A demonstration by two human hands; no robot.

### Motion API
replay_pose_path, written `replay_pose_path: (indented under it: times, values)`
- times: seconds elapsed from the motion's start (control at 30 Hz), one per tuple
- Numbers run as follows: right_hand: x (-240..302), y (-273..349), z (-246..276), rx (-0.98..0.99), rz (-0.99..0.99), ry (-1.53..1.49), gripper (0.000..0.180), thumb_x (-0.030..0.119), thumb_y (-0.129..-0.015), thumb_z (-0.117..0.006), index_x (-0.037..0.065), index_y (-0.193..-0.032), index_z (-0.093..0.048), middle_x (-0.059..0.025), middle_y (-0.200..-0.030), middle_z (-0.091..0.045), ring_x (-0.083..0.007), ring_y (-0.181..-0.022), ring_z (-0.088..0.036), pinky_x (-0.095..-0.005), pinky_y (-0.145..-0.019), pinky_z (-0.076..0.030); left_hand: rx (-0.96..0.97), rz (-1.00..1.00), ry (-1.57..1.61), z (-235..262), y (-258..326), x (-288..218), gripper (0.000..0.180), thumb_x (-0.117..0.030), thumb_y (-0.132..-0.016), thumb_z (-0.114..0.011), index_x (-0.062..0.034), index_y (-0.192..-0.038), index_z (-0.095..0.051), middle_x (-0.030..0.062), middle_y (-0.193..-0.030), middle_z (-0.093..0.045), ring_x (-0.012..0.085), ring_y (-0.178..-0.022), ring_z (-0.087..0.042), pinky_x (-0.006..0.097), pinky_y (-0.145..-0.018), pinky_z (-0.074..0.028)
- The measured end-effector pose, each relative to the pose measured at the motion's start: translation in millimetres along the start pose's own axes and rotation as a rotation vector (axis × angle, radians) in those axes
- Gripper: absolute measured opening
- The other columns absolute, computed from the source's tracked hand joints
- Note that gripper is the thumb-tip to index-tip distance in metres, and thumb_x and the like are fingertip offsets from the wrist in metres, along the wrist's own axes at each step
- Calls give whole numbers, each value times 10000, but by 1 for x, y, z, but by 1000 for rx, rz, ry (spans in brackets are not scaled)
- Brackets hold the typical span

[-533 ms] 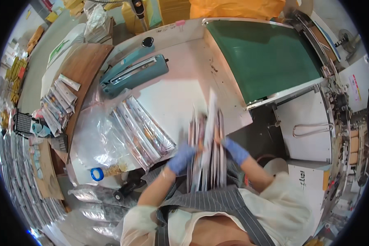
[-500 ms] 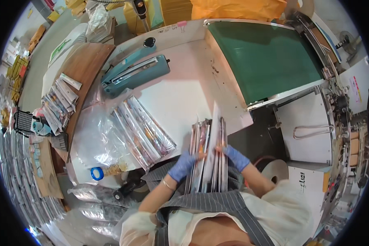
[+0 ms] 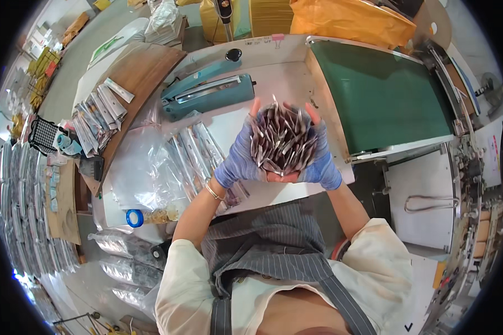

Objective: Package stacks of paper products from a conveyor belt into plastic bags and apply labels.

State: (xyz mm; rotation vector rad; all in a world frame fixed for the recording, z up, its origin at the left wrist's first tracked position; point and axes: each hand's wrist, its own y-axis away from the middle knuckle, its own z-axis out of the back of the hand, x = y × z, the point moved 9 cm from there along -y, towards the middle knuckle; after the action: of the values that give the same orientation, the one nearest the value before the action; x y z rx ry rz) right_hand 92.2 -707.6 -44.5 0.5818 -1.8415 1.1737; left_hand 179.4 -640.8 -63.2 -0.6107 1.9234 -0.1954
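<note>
Both my hands, in blue fingerless gloves, clasp a thick bundle of thin flat packets [image 3: 282,140] over the table's front part. The packets point up toward me, so their narrow dark and silvery ends show. My left hand [image 3: 242,153] wraps the bundle's left side, my right hand [image 3: 323,158] its right side; fingertips meet along the near edge. Left of the bundle, several long packets [image 3: 198,151] lie in clear plastic on the white table [image 3: 282,78]. Beside them is a pile of clear plastic bags [image 3: 140,167]. A teal hand sealer [image 3: 209,96] stands behind.
A green conveyor belt [image 3: 380,100] occupies the back right, with machinery along the right edge. More packets [image 3: 100,114] rest on a brown board [image 3: 142,72] at left. A clear jar with a blue lid [image 3: 134,218] lies at the table's front-left edge.
The packet bundle has gone from upright near my lap up and forward over the table, with its ends now turned toward me. Both hands have moved with it and now clasp it from the sides.
</note>
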Motion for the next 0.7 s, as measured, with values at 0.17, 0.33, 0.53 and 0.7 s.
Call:
replay_pose_path:
  times: [0.17, 0.33, 0.53, 0.7]
  values:
    - [17, -21, -22, 236, 209, 281, 980, 277, -499, -863, 47, -1299, -347, -117, -1261, -404, -234, -1163, -414, -356, -967, -342, 100, -161, -350, -3, 4, -9, 1167, -256, -542, -840, -60, -1404, -77, 94, -1399, -281, 228, -1251, -348, 366, -1039, -288]
    - [-9, -15, -43, 52, -243, 35, 722, 189, -589, -780, 25, -1215, -459, -75, -1064, -555, -160, -977, -534, -294, -874, -417, -135, 348, 26, 2, 50, -7, 790, -307, -595, -795, -29, -1236, -425, 94, -1142, -539, 192, -1049, -524, 331, -950, -395]
    - [-114, 50, -119, 450, -948, -408, 295, 205, -672, -625, -14, -869, -632, -74, -790, -625, -150, -720, -591, -263, -720, -474, -849, 439, 627, 30, 204, 71, 419, -335, -767, -659, -58, -1067, -568, 105, -1082, -561, 194, -930, -559, 321, -806, -472]
    - [-140, 63, -162, 503, -972, -413, 318, 225, -661, -638, -7, -875, -597, -114, -782, -626, -180, -667, -617, -278, -650, -511, -1142, 0, -2079, 53, 257, -107, 212, -202, -723, -636, -74, -892, -651, 160, -1244, -429, 280, -1023, -494, 341, -755, -463]
